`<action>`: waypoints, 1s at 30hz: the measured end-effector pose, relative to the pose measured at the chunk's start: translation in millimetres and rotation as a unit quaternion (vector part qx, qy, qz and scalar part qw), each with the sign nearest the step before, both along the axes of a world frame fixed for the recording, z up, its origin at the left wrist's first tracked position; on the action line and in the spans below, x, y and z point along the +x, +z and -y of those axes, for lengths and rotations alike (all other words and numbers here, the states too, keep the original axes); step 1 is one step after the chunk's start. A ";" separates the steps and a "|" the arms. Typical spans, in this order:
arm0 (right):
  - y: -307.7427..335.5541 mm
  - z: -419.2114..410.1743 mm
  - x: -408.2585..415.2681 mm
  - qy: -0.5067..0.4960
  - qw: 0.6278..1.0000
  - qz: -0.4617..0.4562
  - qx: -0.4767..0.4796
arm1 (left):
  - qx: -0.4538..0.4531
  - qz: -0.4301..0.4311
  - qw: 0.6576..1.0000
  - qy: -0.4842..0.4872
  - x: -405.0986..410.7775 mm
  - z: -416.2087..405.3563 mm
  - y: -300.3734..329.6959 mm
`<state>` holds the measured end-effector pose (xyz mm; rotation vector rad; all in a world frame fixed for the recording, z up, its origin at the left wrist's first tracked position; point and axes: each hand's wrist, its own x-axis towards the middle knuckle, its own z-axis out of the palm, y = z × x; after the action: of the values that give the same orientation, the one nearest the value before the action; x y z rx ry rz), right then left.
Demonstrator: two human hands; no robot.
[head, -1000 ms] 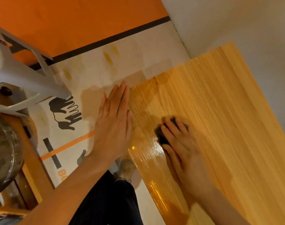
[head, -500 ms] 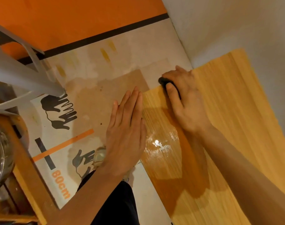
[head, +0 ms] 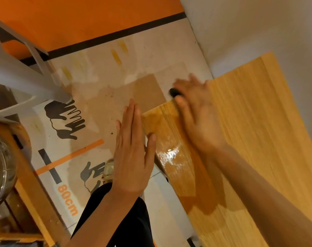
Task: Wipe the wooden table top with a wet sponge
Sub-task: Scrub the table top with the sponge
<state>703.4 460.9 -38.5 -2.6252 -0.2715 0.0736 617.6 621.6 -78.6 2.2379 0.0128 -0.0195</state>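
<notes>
Right hand (head: 196,114) presses the dark sponge (head: 174,92) flat at the tabletop (head: 258,139) corner; left hand (head: 132,154) open, empty at its edge. Wet sheen covers only that edge strip; most remains dry.

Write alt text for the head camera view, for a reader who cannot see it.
A person's right hand presses a dark sponge at the far corner of a wooden table top, leaving a glossy wet patch near the edge. The left hand lies flat and open against the table's edge, above a floor mat printed "80cm".
</notes>
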 end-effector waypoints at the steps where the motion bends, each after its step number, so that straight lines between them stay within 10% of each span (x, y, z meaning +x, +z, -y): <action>1: -1.7 -12.0 -11.0 0.053 0.999 -0.001 0.001 | -0.012 -0.011 1.000 -0.001 -1.0 1.5 0.1; 5: 1.2 17.2 -3.1 0.115 0.993 -0.020 -0.024 | -0.031 -0.030 0.999 -0.012 0.4 5.1 0.0; 11: 5.6 44.6 5.8 -0.169 0.985 -0.003 0.022 | -0.074 -0.029 0.997 -0.015 -1.5 8.0 -0.5; 19: -1.9 -8.7 -18.6 0.094 0.995 -0.013 0.022 | -0.096 -0.035 0.995 -0.010 -0.9 8.8 -1.6; 26: 4.8 60.1 -20.0 -0.207 0.977 -0.005 0.059 | -0.148 -0.073 0.986 0.024 -26.1 17.3 5.9; 30: -1.2 -9.3 -53.3 0.010 0.999 -0.010 0.047 | -0.153 -0.069 0.985 0.038 -26.3 23.5 5.8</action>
<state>650.1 470.2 -39.8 -2.5273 -0.2871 0.0912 591.3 598.1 -72.9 1.9234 0.1610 -0.1276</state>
